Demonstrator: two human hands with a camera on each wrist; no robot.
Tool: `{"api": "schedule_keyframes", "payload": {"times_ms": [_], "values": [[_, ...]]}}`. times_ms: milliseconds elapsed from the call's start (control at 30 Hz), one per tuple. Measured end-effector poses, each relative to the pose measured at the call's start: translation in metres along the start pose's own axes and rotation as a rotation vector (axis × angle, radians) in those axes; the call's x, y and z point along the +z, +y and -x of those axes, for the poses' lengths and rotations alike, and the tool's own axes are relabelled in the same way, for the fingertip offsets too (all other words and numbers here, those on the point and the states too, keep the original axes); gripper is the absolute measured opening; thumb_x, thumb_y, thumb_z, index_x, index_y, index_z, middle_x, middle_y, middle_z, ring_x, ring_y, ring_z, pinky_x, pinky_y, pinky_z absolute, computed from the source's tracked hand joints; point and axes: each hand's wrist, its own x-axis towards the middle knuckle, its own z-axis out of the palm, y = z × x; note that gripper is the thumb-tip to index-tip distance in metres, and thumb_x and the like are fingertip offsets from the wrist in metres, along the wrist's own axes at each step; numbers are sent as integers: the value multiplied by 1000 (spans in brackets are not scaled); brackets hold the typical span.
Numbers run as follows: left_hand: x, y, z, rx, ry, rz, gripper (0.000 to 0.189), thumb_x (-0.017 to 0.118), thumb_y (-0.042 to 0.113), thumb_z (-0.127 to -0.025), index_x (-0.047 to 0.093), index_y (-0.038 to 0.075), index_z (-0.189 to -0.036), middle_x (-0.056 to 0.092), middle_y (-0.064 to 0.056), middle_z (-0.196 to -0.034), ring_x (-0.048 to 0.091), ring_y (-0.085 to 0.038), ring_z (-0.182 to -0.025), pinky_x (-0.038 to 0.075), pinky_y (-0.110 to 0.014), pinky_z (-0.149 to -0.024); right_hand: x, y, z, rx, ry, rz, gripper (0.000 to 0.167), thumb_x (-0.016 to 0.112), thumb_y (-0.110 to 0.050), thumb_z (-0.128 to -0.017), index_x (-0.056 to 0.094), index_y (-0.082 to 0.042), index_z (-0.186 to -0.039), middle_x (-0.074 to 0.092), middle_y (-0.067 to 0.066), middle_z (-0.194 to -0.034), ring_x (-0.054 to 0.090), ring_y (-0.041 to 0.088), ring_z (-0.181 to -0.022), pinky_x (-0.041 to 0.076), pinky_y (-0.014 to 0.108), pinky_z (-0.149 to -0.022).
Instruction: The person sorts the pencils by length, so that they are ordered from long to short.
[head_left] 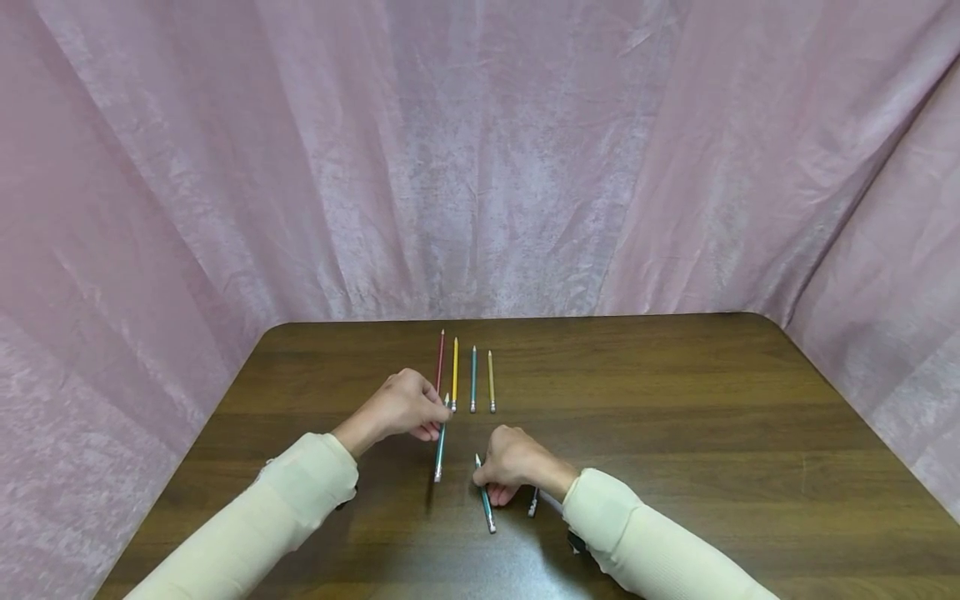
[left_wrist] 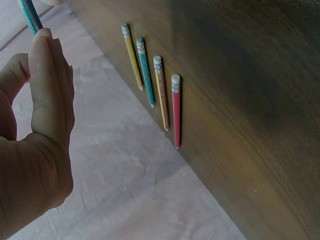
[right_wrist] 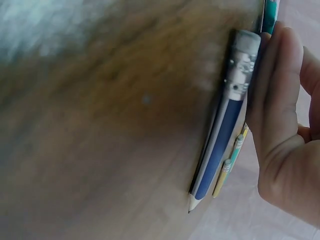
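Observation:
My left hand (head_left: 407,406) pinches a teal pencil (head_left: 440,457) near its pointed end, with the eraser end toward me. My right hand (head_left: 517,461) pinches another teal pencil (head_left: 488,510) between thumb and fingers, its tip pointing away and its eraser toward me. Beside the right hand, a dark blue pencil (right_wrist: 222,135) lies on the table; in the head view the wrist hides most of it. Just beyond the left hand, a red pencil (left_wrist: 176,115), a yellow pencil (head_left: 455,367), a teal pencil (head_left: 473,379) and a dull yellow pencil (head_left: 491,381) lie side by side, points away.
The brown wooden table (head_left: 675,417) has rounded far corners. Pink velvety curtains (head_left: 510,167) hang behind it and at both sides. Both forearms, in pale cream sleeves (head_left: 262,517), reach in from the near edge.

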Motion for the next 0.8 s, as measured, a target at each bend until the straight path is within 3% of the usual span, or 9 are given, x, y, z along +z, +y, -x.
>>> {"api": "schedule_keyframes", "payload": {"times_ms": [167, 467, 800], "values": [[0, 0, -1, 0, 8, 1, 7, 72, -1, -82, 69, -2, -77, 67, -10, -61, 67, -14, -53, 61, -28, -54, -3, -1, 1, -8, -26, -41, 21, 70, 1, -82, 66, 0, -62, 64, 10, -51, 61, 11, -41, 58, 25, -46], [1, 4, -5, 11, 19, 8, 7, 72, -1, -84, 70, -3, -78, 69, -11, -64, 68, -16, -55, 62, -28, -56, -28, 1, -2, -12, -51, -231, 14, 64, 2, -84, 65, 3, -70, 63, 9, -56, 59, 10, -44, 60, 26, -50], [4, 14, -12, 36, 26, 35, 4, 69, -2, -83, 67, -5, -79, 68, -11, -65, 68, -16, -54, 63, -33, -60, -67, -1, -1, -32, -34, -276, 12, 63, 1, -87, 65, 4, -75, 63, 8, -59, 61, 10, -48, 59, 23, -50]]}}
